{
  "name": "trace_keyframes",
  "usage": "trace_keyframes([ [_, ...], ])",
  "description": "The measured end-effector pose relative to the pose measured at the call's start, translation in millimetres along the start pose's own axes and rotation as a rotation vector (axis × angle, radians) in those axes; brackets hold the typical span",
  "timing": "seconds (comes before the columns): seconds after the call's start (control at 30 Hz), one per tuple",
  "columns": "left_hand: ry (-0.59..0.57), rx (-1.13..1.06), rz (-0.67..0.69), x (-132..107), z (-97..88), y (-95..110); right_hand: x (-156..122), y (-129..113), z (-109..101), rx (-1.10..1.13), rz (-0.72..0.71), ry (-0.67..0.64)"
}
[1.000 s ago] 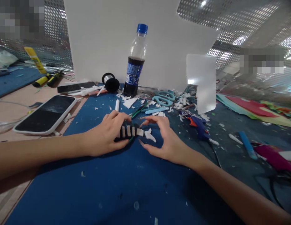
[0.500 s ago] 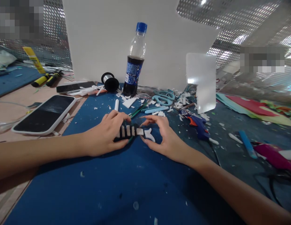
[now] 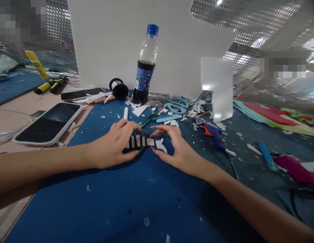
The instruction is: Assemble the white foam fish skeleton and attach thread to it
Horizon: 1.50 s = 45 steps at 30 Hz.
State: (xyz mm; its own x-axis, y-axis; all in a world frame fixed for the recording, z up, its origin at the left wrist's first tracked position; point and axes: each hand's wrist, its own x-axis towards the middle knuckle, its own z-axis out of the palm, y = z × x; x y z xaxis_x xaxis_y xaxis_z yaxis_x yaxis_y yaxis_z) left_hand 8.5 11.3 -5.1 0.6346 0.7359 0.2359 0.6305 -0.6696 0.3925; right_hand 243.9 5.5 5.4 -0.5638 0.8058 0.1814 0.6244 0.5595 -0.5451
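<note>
On the blue cutting mat (image 3: 116, 199) lies a small black piece with several white strips across it (image 3: 139, 142). My left hand (image 3: 113, 145) is curled round its left end, thumb below and fingers above, holding it down. My right hand (image 3: 175, 146) curves round its right end, with thumb and forefinger close to a loose white scrap (image 3: 160, 145) beside the last strip. Whether those fingertips touch the scrap is unclear.
A cola bottle (image 3: 145, 65) stands behind, against a white board (image 3: 108, 44). Around it lie a black spool (image 3: 118, 89), teal scissors (image 3: 175, 105), a blue glue gun (image 3: 213, 135), pens and white offcuts. A phone (image 3: 48, 123) lies at the left; coloured paper (image 3: 273, 116) at the right.
My right hand has closed in from a wider spread toward the right end of the striped piece and the white scrap. The left hand has stayed put.
</note>
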Motion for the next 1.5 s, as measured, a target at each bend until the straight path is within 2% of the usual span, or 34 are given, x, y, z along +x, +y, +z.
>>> trace_keyframes([
  [0.27, -0.012, -0.036, -0.05, 0, 0.2, -1, 0, 0, -9, -0.076, -0.025, 0.021],
  [0.5, -0.012, -0.036, -0.042, 0, -0.7, 0, -1, -2, -15, -0.136, 0.009, -0.103],
  [0.77, -0.008, -0.002, 0.001, 1, -1.7, 1, 0, 3, -11, -0.108, 0.026, -0.074],
  [1.07, -0.029, -0.006, -0.016, 0, -1.4, 2, 1, 4, -9, -0.084, 0.025, -0.012],
  [1.5, -0.005, 0.007, -0.003, 0, -0.5, 1, 4, 0, -12, -0.137, 0.026, -0.04],
])
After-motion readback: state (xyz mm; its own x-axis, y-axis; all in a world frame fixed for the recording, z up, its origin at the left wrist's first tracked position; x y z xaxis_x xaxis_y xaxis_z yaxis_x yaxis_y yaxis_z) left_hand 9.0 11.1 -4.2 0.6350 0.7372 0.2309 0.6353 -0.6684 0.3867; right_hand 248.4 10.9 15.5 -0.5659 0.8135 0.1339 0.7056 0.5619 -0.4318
